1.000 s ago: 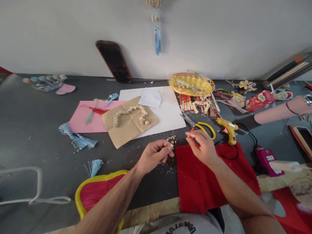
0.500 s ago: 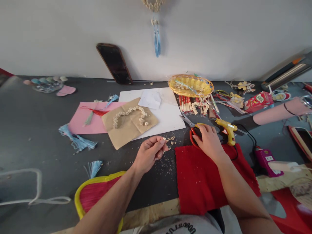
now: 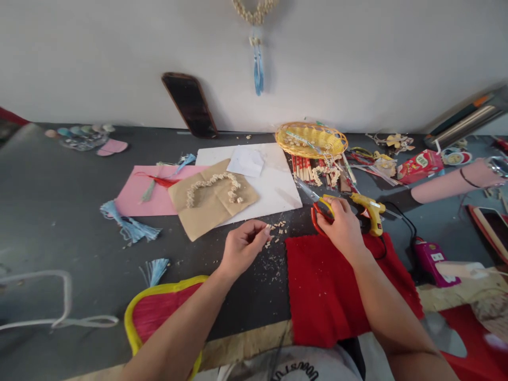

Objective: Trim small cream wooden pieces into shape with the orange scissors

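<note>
My left hand (image 3: 244, 247) is pinched at the fingertips on a small pale piece (image 3: 268, 227), which looks like a cut bit of wooden stick. Beside those fingertips, several similar cut pieces (image 3: 281, 230) lie scattered on the dark table. My right hand (image 3: 343, 228) is closed on the red and yellow handles of a pair of scissors (image 3: 307, 189), whose blades point away and to the left. Under my right forearm spreads a red cloth (image 3: 321, 286). A curved string of pale pieces (image 3: 214, 181) rests on brown paper (image 3: 198, 225), beyond my left hand.
A yellow glue gun (image 3: 371, 211), its cord running to a purple power strip (image 3: 438, 262), lies right of my right hand. Behind are a yellow basket (image 3: 337, 138) and red-wrapped chopsticks (image 3: 302, 168). A phone (image 3: 190, 106) leans on the wall. Blue tassels (image 3: 130, 225) lie left.
My right hand has picked the scissors up a little, and their handles have shifted right. My left hand keeps its pinch, with its fingers turned slightly. The camera view has shifted slightly.
</note>
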Tool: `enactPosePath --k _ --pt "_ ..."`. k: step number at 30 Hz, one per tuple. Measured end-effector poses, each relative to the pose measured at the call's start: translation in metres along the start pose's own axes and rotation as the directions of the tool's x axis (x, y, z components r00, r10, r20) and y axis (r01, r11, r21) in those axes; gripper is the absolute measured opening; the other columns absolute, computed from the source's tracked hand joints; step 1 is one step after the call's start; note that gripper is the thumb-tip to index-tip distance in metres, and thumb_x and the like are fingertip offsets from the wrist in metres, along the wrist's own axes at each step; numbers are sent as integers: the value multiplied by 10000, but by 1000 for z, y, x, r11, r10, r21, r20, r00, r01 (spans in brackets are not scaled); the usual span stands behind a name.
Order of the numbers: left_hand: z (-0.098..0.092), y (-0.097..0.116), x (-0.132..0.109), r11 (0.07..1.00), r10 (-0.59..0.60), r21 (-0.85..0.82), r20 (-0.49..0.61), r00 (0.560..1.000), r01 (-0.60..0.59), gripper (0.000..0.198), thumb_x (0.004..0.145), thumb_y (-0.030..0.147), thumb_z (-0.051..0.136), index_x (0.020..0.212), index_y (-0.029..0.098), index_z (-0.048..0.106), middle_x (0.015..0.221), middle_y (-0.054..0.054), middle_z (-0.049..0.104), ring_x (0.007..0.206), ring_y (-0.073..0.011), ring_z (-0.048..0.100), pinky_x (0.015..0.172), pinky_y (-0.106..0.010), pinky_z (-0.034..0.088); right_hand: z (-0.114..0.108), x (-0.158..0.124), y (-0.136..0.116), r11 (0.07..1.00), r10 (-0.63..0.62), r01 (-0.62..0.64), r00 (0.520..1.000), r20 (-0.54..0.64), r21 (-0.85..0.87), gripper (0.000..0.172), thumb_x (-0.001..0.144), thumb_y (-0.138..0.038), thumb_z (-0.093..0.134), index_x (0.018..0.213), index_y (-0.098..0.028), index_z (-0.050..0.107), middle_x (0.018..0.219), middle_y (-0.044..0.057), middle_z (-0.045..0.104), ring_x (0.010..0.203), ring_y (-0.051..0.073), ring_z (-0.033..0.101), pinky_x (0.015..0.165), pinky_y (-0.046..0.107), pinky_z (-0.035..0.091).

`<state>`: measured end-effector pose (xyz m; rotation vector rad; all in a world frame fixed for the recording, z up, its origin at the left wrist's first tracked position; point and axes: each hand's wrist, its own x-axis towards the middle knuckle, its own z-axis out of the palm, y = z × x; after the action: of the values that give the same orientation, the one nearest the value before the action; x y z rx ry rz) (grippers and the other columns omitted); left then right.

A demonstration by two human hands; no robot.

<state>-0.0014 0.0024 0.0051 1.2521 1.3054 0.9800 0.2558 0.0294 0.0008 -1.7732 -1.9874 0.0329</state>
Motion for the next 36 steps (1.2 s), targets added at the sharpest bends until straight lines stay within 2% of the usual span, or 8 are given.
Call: enactPosePath --k 3,7,12,16,23,27,33,36 --pt "0 -1 -1 978 82 190 5 997 -82 202 829 353 623 775 165 675 611 7 621 526 -86 472 515 -198 358 3 0 1 999 -46 45 998 34 10 331 834 -255 588 1157 -184 566 1118 137 610 1027 294 622 863 431 533" --pt "2 -1 0 978 56 201 8 998 -57 209 823 367 630 807 166 686 630 7 634 536 -93 511 522 -192 381 4 -1 3 995 -90 94 991 103 -41 350 845 -230 585 1189 -169 571 1104 147 633 1058 322 563 897 488 499" --pt "3 -2 2 994 -24 104 -43 999 28 250 818 398 649 862 156 692 640 2 661 452 -69 485 460 -183 374 2 -5 -17 977 -212 212 977 21 2 237 901 -251 557 1118 -199 639 1127 118 620 1091 300 486 932 470 465" --pt "2 -3 4 995 -55 -91 -64 996 49 275 835 407 635 909 143 667 666 -5 660 424 -52 461 405 -172 352 10 -13 -47 917 -375 354 922 98 183 177 912 -305 579 1037 -221 671 1027 80 637 1023 266 494 908 439 467" --pt "7 2 4 924 -146 -359 -14 989 131 342 791 445 680 927 134 636 686 -15 653 464 -75 544 371 -158 362 26 -16 -60 930 -363 343 915 177 134 140 907 -301 590 961 -213 683 1051 71 651 1028 260 477 852 417 435" --pt "8 7 2 892 -193 -394 110 975 221 387 767 444 709 971 132 605 744 -38 687 539 -105 621 411 -161 419 28 -15 -59 918 -385 365 914 127 158 109 908 -267 586 902 -215 683 1013 60 671 999 251 493 816 413 436" --pt "10 9 -2 866 -220 -377 303 927 329 383 796 473 679 962 151 554 762 -31 676 578 -123 649 404 -164 449 18 -15 -64 821 -345 385 923 -169 422 83 865 -179 631 924 -234 651 954 43 654 954 204 538 870 400 494" --pt "13 10 -4 867 -211 -354 375 903 350 393 784 488 687 936 147 564 739 -17 648 568 -123 643 398 -172 461 14 -17 -66 774 -356 421 907 -225 473 134 843 -153 655 944 -241 640 952 45 644 944 202 544 858 406 513"
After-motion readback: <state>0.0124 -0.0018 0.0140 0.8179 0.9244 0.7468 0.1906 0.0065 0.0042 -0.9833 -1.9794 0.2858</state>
